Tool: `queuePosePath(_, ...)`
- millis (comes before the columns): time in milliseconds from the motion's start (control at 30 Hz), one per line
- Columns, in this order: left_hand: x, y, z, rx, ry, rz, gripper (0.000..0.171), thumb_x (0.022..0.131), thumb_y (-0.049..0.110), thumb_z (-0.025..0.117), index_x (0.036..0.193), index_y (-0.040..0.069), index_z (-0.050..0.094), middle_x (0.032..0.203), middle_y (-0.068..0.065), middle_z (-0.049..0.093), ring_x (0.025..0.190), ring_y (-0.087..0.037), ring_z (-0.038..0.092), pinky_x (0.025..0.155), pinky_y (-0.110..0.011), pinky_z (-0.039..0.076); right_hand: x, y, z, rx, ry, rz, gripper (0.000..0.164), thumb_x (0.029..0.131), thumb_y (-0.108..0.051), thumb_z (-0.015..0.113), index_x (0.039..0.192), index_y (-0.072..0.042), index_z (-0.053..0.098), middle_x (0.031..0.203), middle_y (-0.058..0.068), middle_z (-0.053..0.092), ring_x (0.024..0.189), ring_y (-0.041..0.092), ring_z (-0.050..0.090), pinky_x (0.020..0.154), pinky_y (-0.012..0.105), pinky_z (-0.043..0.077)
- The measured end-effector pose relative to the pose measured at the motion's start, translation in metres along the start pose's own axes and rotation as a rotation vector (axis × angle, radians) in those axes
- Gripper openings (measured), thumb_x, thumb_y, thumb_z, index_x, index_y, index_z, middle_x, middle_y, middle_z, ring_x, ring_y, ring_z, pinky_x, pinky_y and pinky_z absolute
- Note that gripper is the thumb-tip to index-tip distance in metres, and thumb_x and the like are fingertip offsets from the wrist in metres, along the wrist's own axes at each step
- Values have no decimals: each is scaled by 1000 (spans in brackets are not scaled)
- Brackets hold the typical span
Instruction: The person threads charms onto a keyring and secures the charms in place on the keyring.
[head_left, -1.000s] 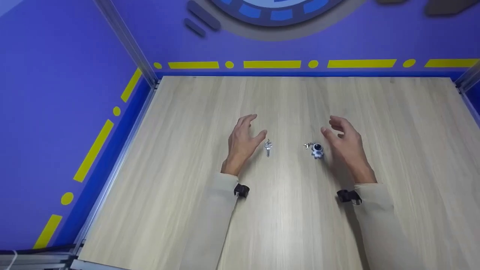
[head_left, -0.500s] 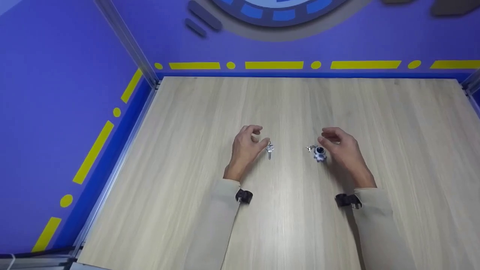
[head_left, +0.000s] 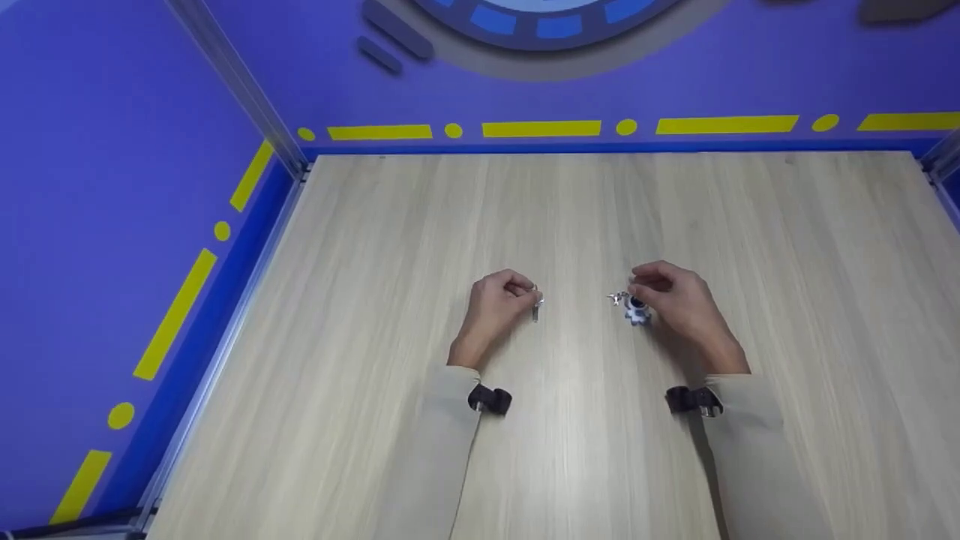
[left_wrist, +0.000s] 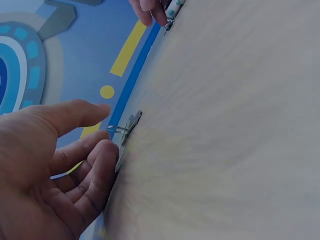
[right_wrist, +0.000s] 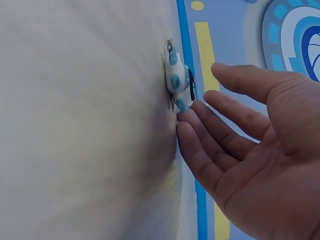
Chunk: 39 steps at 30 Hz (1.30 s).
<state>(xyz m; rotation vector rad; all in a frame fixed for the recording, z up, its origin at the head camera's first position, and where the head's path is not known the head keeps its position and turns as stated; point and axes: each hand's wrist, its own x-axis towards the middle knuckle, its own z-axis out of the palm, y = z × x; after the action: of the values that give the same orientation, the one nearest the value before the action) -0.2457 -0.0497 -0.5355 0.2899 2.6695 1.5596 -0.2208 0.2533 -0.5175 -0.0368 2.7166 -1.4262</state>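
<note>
Silver key and white-and-blue astronaut charm lie on the table in my head view; I have left hand and right hand closer than before, seemingly for grasping. Left wrist: thumb and fingers apart beside the key's ring. Right wrist: thumb clear of fingers, fingertips near the charm.

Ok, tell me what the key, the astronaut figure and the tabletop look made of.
Key: likely shiny metal; it glints silver. Astronaut figure: likely plastic or rubber, from its smooth, rounded surface. Tabletop: pale grain and soft glare suggest satin wood or laminate; can't tell which.
</note>
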Motion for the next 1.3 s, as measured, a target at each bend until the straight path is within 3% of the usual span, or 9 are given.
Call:
queuePosePath(167,-1,-2,1,8,5,-9,8,90,12,84,95,9,80,83,4,72,73,-7,62,67,-21,51,2,0,5,3,-16,-10,31,101,-13,74,128,2,71,120,20,72,108,30,65,81,21,50)
queuePosePath(400,1,0,6,87,25,7,6,89,12,84,93,10,81,82,5,73,73,-5,62,69,-22,51,1,-2,8,-56,-50,-43,26,98,-12,78,120,1,75,117,18,67,102,27,60,80,28,49)
queuePosePath(600,4,-2,10,157,56,41,3,87,10,83,90,8,83,80,5,73,73,-7,63,69,-22,51,1,1,9,-80,-51,-67,20,96,-4,76,115,1,78,112,17,67,99,27,61,75,23,49)
queuePosePath(733,3,-3,12,170,40,49,3,90,14,81,88,12,82,81,7,72,74,-7,62,70,-23,51,2,3,10,-97,-50,-60,17,96,-4,75,113,0,78,111,16,66,99,28,61,74,23,50)
queuePosePath(1000,-3,-6,18,82,-30,28,5,95,24,79,95,19,81,82,14,71,72,-2,61,69,-25,50,0,5,12,-143,-42,-22,13,95,-9,77,106,-1,77,109,14,64,96,27,59,75,29,51)
queuePosePath(1300,0,-5,18,-190,-104,100,10,103,17,73,104,7,73,83,6,70,66,-6,60,61,-22,49,7,0,9,-79,-16,-19,8,95,-8,78,98,-4,72,101,12,68,85,22,60,65,22,49)
